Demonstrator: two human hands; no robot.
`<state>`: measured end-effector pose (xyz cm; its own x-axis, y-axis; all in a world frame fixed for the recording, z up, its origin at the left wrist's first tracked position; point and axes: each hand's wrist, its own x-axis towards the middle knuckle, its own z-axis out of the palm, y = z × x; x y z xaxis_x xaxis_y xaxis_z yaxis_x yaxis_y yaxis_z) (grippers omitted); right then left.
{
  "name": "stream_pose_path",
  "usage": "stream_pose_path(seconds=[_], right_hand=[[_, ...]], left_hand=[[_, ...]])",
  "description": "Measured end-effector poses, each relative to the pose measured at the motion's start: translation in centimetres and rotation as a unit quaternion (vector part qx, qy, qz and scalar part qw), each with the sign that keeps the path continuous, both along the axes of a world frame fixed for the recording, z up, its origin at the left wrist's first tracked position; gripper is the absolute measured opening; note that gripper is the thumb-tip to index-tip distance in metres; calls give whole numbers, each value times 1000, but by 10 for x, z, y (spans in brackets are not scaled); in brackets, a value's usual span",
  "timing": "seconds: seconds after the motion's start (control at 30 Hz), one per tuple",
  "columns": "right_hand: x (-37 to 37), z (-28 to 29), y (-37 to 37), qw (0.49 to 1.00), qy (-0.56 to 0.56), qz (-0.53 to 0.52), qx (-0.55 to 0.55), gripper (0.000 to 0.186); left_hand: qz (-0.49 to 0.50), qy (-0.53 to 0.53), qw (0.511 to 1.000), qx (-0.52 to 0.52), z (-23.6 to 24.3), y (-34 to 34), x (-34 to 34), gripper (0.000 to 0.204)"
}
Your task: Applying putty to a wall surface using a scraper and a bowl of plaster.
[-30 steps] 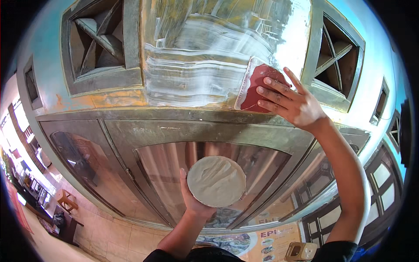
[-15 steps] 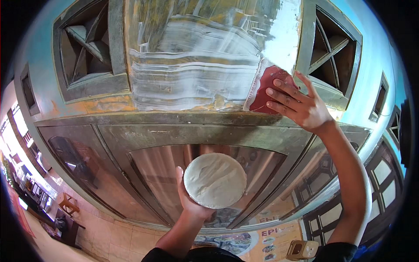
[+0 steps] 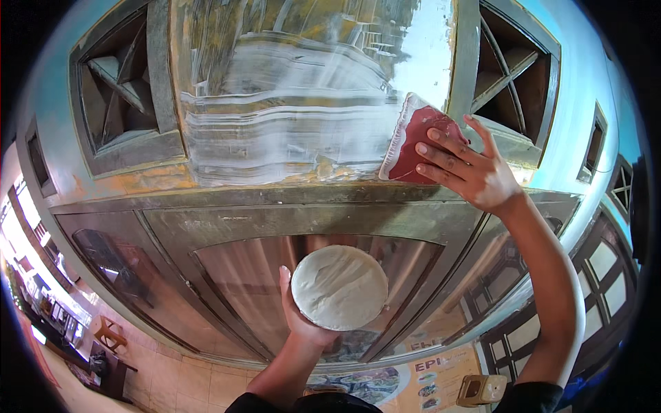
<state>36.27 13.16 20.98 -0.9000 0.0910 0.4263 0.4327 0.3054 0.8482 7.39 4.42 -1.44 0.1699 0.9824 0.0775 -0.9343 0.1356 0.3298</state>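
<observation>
My left hand (image 3: 306,327) cups the round tub of pale paste (image 3: 339,288) at lower centre, while my right hand (image 3: 483,173), fingers fanned across its face, holds the dark red spreader (image 3: 421,146) at the lower right corner of the white-streaked panel (image 3: 289,131). For an even coat, I judge it best to press the whole pale edge evenly, with the tub level, and stay clear of the lattice vent (image 3: 513,76) at upper right and the wooden ledge (image 3: 275,199) below.
</observation>
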Motion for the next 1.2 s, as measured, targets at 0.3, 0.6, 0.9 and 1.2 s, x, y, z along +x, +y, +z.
stream_pose_path(seconds=[0.3, 0.6, 0.9, 1.2], right_hand=[[11, -9, -2, 1000, 15, -16, 10, 35], [29, -24, -8, 998, 37, -41, 2, 37], [28, -29, -51, 993, 86, -74, 18, 43], [-33, 14, -74, 915, 369, 159, -42, 35]], left_hand=[[-83, -149, 980, 104, -20, 12, -12, 86], [-65, -127, 983, 116, -30, 16, -24, 90], [-71, -110, 985, 116, -24, 10, -28, 88], [-55, -115, 985, 118, -26, 3, -36, 83]])
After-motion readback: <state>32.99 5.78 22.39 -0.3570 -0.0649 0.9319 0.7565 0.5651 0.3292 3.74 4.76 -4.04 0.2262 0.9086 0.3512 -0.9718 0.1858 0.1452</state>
